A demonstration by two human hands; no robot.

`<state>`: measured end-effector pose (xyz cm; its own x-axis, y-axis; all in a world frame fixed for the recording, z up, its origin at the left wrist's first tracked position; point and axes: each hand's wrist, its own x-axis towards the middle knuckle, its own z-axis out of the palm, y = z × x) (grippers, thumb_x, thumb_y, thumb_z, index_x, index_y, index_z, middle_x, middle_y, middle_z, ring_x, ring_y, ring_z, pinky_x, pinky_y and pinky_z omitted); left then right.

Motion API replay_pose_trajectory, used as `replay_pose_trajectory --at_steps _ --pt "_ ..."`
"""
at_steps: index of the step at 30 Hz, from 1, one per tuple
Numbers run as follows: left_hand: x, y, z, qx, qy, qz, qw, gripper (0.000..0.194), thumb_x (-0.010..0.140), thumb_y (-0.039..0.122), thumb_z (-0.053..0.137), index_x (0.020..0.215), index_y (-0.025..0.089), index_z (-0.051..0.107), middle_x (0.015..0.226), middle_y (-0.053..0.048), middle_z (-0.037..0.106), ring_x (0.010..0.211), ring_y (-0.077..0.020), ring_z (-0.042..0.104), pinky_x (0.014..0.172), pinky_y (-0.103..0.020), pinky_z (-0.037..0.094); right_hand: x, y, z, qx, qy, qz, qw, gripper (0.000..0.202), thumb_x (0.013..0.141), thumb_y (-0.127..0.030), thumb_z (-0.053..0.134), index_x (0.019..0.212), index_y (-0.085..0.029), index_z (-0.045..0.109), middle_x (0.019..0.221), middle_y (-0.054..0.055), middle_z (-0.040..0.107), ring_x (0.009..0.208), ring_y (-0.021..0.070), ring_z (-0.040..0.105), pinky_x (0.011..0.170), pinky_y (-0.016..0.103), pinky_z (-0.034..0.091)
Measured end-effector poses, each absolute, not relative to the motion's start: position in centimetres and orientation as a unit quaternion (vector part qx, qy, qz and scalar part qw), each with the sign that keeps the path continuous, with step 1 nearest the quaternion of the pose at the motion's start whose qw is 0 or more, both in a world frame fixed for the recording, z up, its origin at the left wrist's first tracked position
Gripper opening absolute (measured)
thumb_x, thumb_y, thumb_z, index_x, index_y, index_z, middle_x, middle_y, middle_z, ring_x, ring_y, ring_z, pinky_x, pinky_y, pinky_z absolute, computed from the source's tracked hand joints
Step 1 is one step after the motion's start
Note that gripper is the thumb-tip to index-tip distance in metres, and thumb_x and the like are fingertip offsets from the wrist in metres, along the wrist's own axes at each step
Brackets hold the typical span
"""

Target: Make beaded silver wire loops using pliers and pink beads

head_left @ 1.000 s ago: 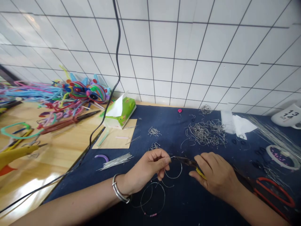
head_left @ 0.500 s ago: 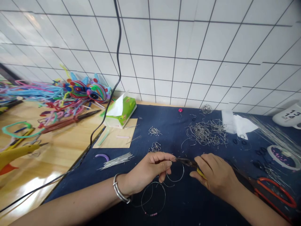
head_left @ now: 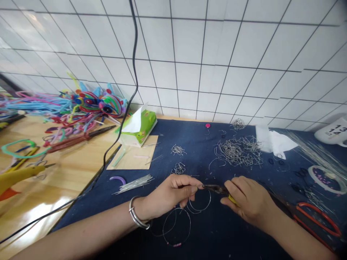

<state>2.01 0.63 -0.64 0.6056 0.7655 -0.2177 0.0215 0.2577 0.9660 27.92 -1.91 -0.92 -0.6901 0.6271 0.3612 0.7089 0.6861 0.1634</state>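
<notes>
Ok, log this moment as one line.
left hand: pinching wire loop | right hand: gripping pliers, tip at left hand | beaded loop: on cloth

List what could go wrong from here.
1. Pinch: the pliers in the right hand have their tip right at the left hand's fingertips; a slip might nip one.
2. Tangle: the beaded wire loop lies just below the held wire loop, so the two could catch.
3. Bump: the right forearm is close to the red-handled tool and might knock it.
</notes>
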Motion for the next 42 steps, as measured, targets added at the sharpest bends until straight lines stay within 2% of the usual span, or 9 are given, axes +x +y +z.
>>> replay_pose_trajectory --at_steps 9,13,15,21,25,31,37,39,42 --pt "2.0 0.8 -0.1 0.57 0.359 0.241 0.699 0.021 0.083 0.027 0.051 0.098 0.016 0.062 0.065 0.001 0.054 0.045 -0.0044 0.044 0.044 -0.018 0.033 28.4 -1.9 -1.4 -0.373 -0.911 -0.121 0.124 0.033 0.081 -0.039 0.052 0.101 -0.013 0.05 0.077 0.007 0.053 0.068 0.0178 0.048 0.057 0.032 0.042" --pt "2.1 0.9 -0.3 0.574 0.358 0.242 0.696 0.02 0.083 0.027 0.051 0.097 0.016 0.062 0.065 0.001 0.054 0.045 -0.004 0.043 0.043 -0.017 0.033 28.4 -1.9 -1.5 -0.395 -0.905 -0.07 0.137 0.033 0.081 -0.04 0.052 0.102 -0.015 0.05 0.08 0.007 0.054 0.07 0.0184 0.049 0.059 0.032 0.042" --pt "2.1 0.9 -0.5 0.563 0.368 0.252 0.695 0.021 0.083 0.028 0.052 0.097 0.016 0.062 0.065 0.001 0.055 0.046 -0.0041 0.044 0.044 -0.017 0.034 28.0 -1.9 -1.2 -0.427 -0.89 0.02 0.16 0.031 0.081 -0.04 0.052 0.102 -0.017 0.049 0.081 0.005 0.054 0.071 0.0173 0.049 0.06 0.032 0.042" --pt "2.8 0.8 -1.1 0.544 0.396 0.269 0.689 0.021 0.082 0.029 0.052 0.096 0.015 0.06 0.067 0.001 0.056 0.047 -0.004 0.046 0.046 -0.017 0.036 25.0 -2.1 0.4 -0.527 -0.671 0.463 0.241 0.017 0.081 -0.033 0.052 0.092 -0.02 0.048 0.081 0.0 0.053 0.069 0.0109 0.05 0.062 0.024 0.043" --pt "3.4 0.4 -1.2 0.556 0.388 0.24 0.695 0.019 0.083 0.027 0.051 0.094 0.015 0.06 0.066 0.001 0.055 0.047 -0.0046 0.046 0.046 -0.018 0.037 23.2 -2.3 0.8 -0.5 -0.565 0.591 0.285 0.015 0.078 -0.026 0.056 0.089 -0.02 0.048 0.076 -0.003 0.049 0.065 0.0083 0.048 0.06 0.022 0.042" --pt "3.7 0.1 -0.9 0.574 0.391 0.208 0.689 0.016 0.083 0.025 0.049 0.09 0.014 0.057 0.065 0.002 0.054 0.048 -0.0051 0.045 0.045 -0.018 0.036 22.7 -2.7 0.2 -0.486 -0.544 0.604 0.321 0.01 0.079 -0.019 0.053 0.087 -0.02 0.049 0.071 -0.004 0.045 0.061 0.0074 0.043 0.057 0.021 0.038" --pt "3.6 0.1 -0.8 0.561 0.418 0.218 0.681 0.013 0.083 0.027 0.049 0.084 0.015 0.052 0.064 0.002 0.055 0.044 -0.0041 0.043 0.043 -0.017 0.034 23.1 -2.7 -0.3 -0.497 -0.513 0.588 0.379 0.013 0.081 -0.021 0.052 0.092 -0.021 0.047 0.074 -0.004 0.045 0.061 0.0071 0.042 0.058 0.021 0.039" --pt "3.6 0.0 -0.9 0.543 0.415 0.228 0.694 0.015 0.083 0.03 0.049 0.084 0.015 0.051 0.066 0.001 0.056 0.046 -0.0047 0.045 0.044 -0.017 0.034 23.3 -2.6 -0.3 -0.493 -0.511 0.598 0.372 0.014 0.08 -0.021 0.052 0.094 -0.021 0.047 0.074 -0.004 0.045 0.06 0.0072 0.042 0.057 0.021 0.039" --pt "3.5 0.0 -1.0 0.515 0.41 0.24 0.714 0.019 0.083 0.034 0.05 0.084 0.015 0.051 0.067 0.001 0.055 0.049 -0.0056 0.047 0.044 -0.017 0.034 23.6 -2.7 -0.1 -0.495 -0.536 0.612 0.305 0.012 0.081 -0.022 0.05 0.092 -0.02 0.048 0.07 -0.004 0.046 0.058 0.0076 0.045 0.057 0.022 0.041"
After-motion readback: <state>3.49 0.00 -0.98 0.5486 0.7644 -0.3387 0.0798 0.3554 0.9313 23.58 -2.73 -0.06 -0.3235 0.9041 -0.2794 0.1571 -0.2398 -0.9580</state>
